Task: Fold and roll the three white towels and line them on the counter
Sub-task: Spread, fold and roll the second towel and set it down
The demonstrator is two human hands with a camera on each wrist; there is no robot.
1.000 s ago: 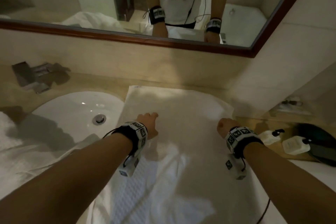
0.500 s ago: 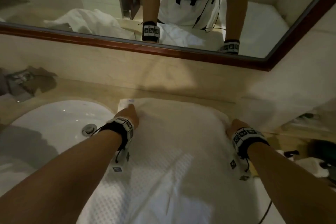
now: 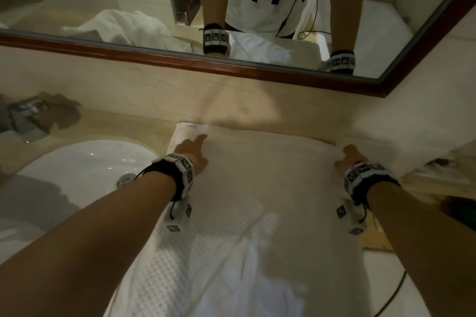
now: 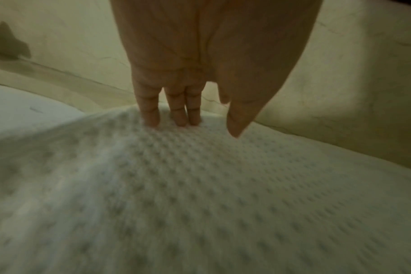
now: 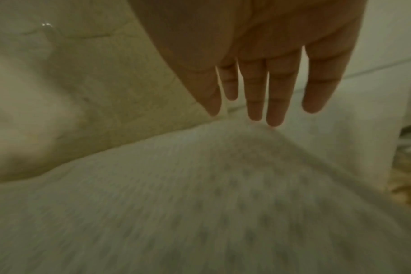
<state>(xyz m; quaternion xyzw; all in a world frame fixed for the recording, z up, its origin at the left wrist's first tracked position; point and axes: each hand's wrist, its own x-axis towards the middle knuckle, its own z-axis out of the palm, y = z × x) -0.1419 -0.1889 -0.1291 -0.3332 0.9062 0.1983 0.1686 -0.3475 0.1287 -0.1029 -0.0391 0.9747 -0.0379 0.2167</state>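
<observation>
A white waffle-weave towel [image 3: 262, 188] lies spread flat on the counter, reaching from the back wall toward me. My left hand [image 3: 192, 150] lies near its far left corner, and in the left wrist view straight fingertips [image 4: 150, 118] press into the towel [image 4: 200, 185]. My right hand [image 3: 351, 156] is at the far right corner. There its fingers [image 5: 275, 103] are straight and spread, tips just at the towel's [image 5: 200, 204] raised far edge. Neither hand grips anything. More white towel cloth [image 3: 15, 237] lies at the left edge.
A white sink [image 3: 85, 165] with a metal drain sits left of the towel. Dark packets [image 3: 33, 116] lie behind the sink. A wood-framed mirror [image 3: 231, 63] runs along the back wall. A dark object [image 3: 461, 208] sits at the right.
Both hands slid away from me along the towel to its far corners, spreading wider apart. The camera tipped closer to the wall.
</observation>
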